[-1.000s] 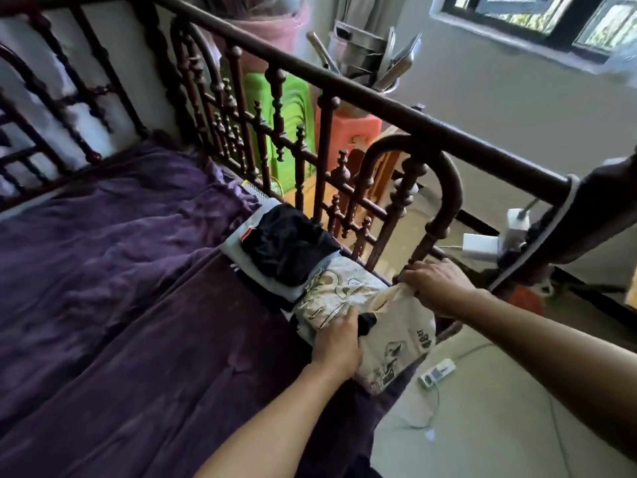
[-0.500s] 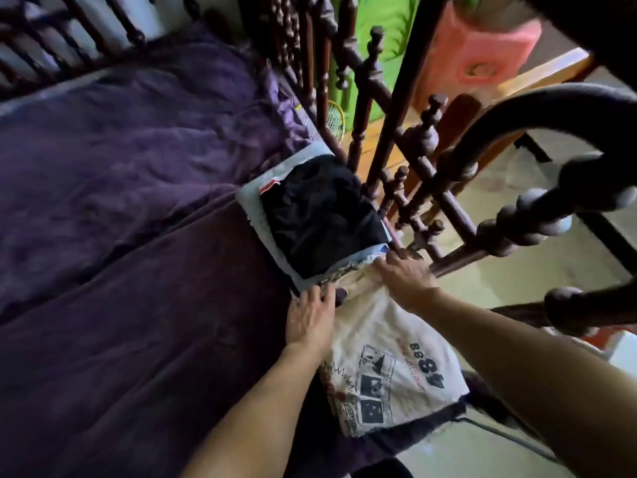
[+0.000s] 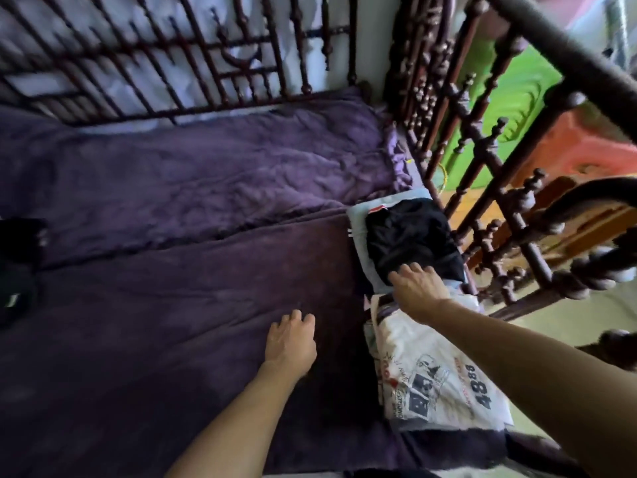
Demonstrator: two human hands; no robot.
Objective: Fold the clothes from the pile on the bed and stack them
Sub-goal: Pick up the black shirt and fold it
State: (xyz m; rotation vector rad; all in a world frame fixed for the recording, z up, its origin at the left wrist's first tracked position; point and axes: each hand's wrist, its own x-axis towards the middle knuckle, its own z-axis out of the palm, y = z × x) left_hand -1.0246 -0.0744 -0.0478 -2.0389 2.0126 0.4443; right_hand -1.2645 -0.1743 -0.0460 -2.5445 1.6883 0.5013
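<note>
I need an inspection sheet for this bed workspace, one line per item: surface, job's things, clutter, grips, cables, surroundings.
Surface: purple bedspread inside a dark wooden spindle bed frame.
Job's things: folded black garment on a folded light blue garment by the rail; folded white printed T-shirt beside them at the bed edge; dark clothes at the left edge.
Clutter: nothing seen.
Grips: left hand over the bedspread, holds nothing; right hand, straight fingertips at the black garment's near edge.
Cables: nothing seen.
Surroundings: green plastic object and red plastic stool behind the rail.
</note>
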